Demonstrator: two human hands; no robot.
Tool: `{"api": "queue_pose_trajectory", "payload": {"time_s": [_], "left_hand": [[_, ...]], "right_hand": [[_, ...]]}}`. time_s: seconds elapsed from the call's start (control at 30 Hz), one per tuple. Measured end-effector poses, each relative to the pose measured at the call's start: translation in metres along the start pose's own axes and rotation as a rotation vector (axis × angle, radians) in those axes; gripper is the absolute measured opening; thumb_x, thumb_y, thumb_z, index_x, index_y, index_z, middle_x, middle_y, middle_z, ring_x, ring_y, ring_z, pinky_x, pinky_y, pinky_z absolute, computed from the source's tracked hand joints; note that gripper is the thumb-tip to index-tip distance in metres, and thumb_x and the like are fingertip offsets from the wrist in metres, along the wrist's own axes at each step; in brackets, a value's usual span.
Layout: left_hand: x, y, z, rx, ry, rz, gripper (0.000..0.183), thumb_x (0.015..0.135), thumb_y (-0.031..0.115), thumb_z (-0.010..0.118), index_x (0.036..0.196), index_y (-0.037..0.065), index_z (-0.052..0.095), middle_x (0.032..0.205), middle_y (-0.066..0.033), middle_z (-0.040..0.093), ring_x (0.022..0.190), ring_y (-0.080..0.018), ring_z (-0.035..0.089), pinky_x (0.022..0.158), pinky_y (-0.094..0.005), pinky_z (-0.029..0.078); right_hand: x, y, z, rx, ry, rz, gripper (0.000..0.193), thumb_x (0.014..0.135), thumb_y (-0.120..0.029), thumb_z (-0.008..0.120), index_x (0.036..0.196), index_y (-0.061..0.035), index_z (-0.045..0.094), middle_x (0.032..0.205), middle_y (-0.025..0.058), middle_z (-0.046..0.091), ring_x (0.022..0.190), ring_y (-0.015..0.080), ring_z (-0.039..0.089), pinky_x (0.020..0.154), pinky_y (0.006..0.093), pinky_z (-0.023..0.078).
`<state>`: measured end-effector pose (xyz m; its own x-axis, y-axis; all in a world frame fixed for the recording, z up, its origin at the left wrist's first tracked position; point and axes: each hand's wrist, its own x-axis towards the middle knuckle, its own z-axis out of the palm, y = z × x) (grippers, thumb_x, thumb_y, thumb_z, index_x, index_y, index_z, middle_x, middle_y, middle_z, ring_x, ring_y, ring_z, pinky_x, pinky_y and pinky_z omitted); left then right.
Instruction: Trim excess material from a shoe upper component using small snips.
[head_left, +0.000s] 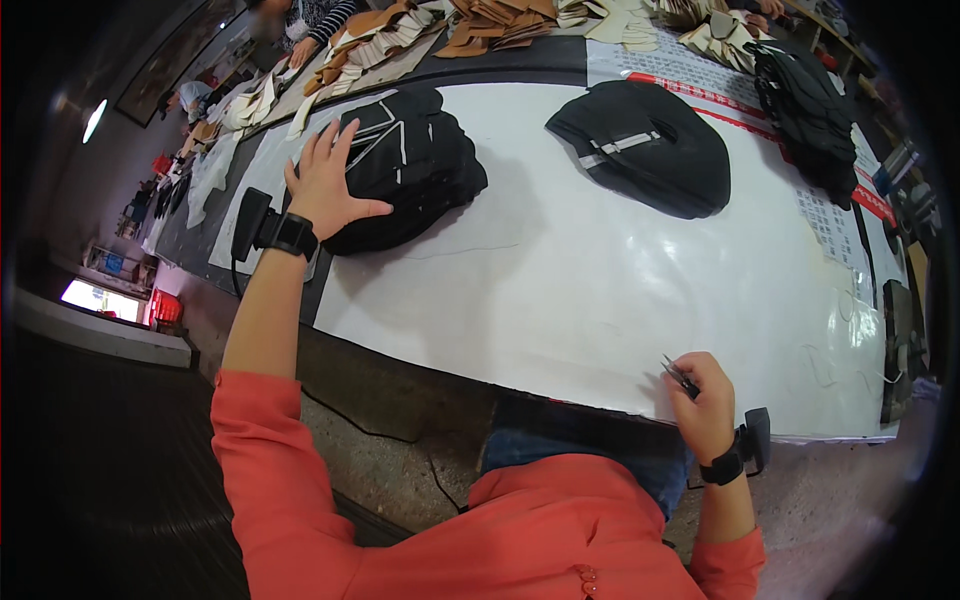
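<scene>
My left hand point(329, 183) is spread wide at the near left side of a stack of black fabric pieces point(425, 165) with white stripes, fingers apart. Whether it touches the cloth or hovers just over it, I cannot tell. At the table's near edge, my right hand point(703, 397) is closed round small thread snips point(681, 377), their pointed blades toward the far left. A second, flatter bundle of black fabric point(648, 148) with a white stripe lies farther off, right of the middle. Between the two bundles a loose thread point(465, 248) rests on the white sheet.
White sheeting point(560, 320) covers the worktable. More dark folded cloth point(806, 115) is piled at the far right. Brown and cream cut pieces point(495, 25) lie along the far side, where a person in a striped sleeve point(325, 18) works. A dark bar point(897, 345) stands at the right edge.
</scene>
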<state>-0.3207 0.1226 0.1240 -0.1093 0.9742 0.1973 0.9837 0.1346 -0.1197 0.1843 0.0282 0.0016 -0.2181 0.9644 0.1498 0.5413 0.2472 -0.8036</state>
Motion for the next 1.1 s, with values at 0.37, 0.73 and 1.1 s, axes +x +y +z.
{"api": "queue_pose_trajectory", "payload": {"time_s": [0.37,0.73,1.1], "left_hand": [[0.003,0.071,-0.005,0.024,0.061,0.077,0.104,0.072,0.054,0.085,0.157,0.022,0.035,0.162,-0.0095,0.037,0.151,-0.0345,0.028,0.119,-0.0665,0.016],[0.033,0.230,0.031,-0.150,-0.046,0.496,0.041,0.090,0.039,0.073,0.123,0.016,0.070,0.140,-0.0022,0.062,0.146,-0.0283,0.038,0.121,-0.0619,0.014],[0.075,0.361,0.086,-0.491,0.157,0.463,0.034,0.090,0.032,0.074,0.112,0.007,0.072,0.116,-0.0089,0.071,0.107,-0.0288,0.067,0.091,-0.0411,0.054]], "right_hand": [[-0.002,0.001,-0.001,-0.052,0.019,0.017,0.011,0.084,-0.001,0.069,0.092,-0.0018,0.062,0.091,0.0128,0.065,0.077,0.0320,0.065,0.067,0.0361,0.051],[-0.003,0.009,0.012,-0.031,0.171,-0.052,0.016,0.076,0.000,0.069,0.092,-0.0048,0.064,0.089,0.0122,0.065,0.075,0.0331,0.066,0.065,0.0377,0.053],[-0.006,0.004,0.015,-0.015,0.211,-0.016,0.016,0.078,0.001,0.069,0.093,-0.0032,0.065,0.084,0.0117,0.065,0.070,0.0275,0.065,0.063,0.0328,0.052]]}}
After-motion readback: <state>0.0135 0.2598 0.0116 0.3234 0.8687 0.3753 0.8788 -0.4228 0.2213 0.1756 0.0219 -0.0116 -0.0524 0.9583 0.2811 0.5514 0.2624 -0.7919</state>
